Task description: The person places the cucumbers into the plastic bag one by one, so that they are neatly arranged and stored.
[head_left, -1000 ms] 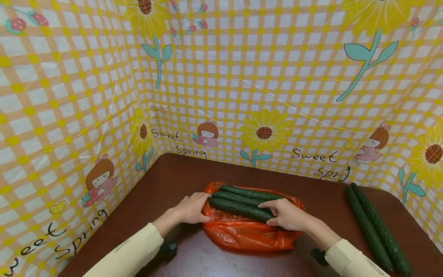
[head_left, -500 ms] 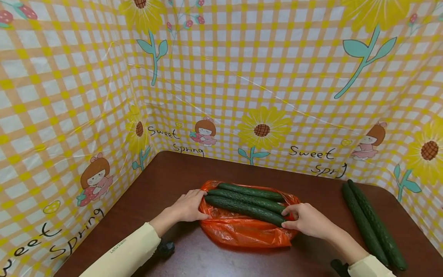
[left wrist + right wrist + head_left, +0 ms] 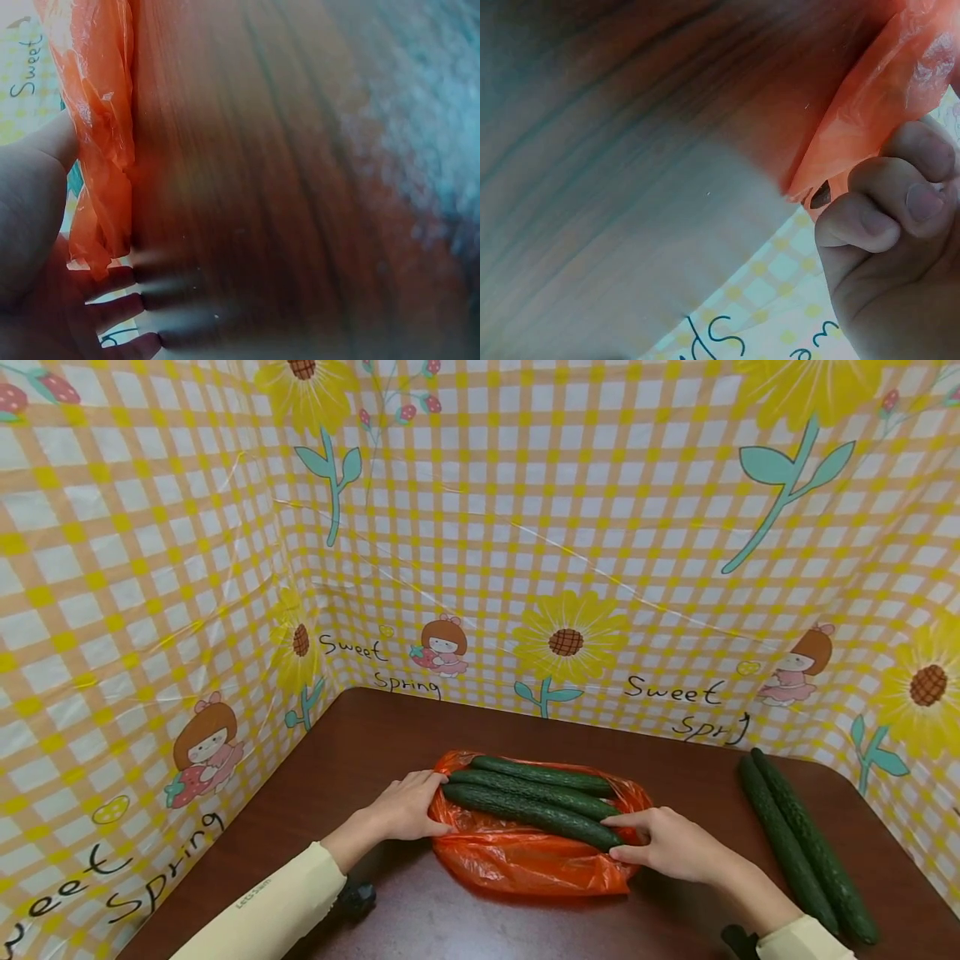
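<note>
On orange bag: three cucumbers; left hand, right hand pinch bag edges; two cucumbers apart.

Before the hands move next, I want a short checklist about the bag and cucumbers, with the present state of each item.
1. Left hand holds the orange bag at its left end: ok.
2. Right hand pinches the bag at its right end: ok.
3. Three cucumbers lie together on the bag: ok.
4. Cucumbers fully covered by the bag: not ok.
5. Two spare cucumbers lie apart from the bag: ok.
6. Bag free of tears: cannot tell.
</note>
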Demonstrator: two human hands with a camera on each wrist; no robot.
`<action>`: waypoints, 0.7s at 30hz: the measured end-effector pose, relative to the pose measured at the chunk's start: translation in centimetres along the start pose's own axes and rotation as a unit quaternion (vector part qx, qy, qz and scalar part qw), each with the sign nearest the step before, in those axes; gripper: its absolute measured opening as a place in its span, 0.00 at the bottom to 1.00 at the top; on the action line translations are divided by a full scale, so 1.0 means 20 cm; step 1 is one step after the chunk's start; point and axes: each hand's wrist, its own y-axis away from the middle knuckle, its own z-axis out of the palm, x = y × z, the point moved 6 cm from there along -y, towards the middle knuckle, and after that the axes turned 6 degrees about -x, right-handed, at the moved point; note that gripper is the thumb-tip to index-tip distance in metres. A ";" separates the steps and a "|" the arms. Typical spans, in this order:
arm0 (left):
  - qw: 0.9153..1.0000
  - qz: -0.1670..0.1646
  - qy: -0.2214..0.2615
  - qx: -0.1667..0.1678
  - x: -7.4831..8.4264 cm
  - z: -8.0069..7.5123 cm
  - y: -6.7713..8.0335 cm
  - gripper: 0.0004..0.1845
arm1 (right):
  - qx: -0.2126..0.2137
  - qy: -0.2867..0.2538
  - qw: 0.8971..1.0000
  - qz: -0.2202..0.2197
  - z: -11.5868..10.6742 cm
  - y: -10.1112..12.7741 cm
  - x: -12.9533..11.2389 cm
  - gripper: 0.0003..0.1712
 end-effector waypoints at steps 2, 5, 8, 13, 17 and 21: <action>1.000 0.002 0.004 0.001 0.00 0.00 0.00 0.44 | -0.002 0.007 1.000 0.006 0.01 -0.01 0.00 0.32; 1.000 0.001 0.003 0.002 0.00 0.00 0.00 0.43 | 0.000 0.042 0.999 0.013 0.02 -0.02 0.00 0.35; 1.000 0.001 -0.001 0.006 0.00 0.00 0.00 0.43 | 0.006 0.067 0.998 0.018 0.03 -0.03 0.01 0.37; 1.000 0.002 -0.005 0.007 0.00 0.00 0.01 0.43 | 0.012 0.055 0.998 0.013 0.02 -0.04 0.01 0.32; 1.000 0.003 -0.004 0.004 -0.01 0.00 0.00 0.43 | 0.011 0.050 0.998 0.020 0.02 -0.05 0.02 0.29; 1.000 0.001 0.001 0.004 -0.01 0.00 0.00 0.43 | 0.021 0.066 0.997 0.037 0.01 -0.04 0.03 0.30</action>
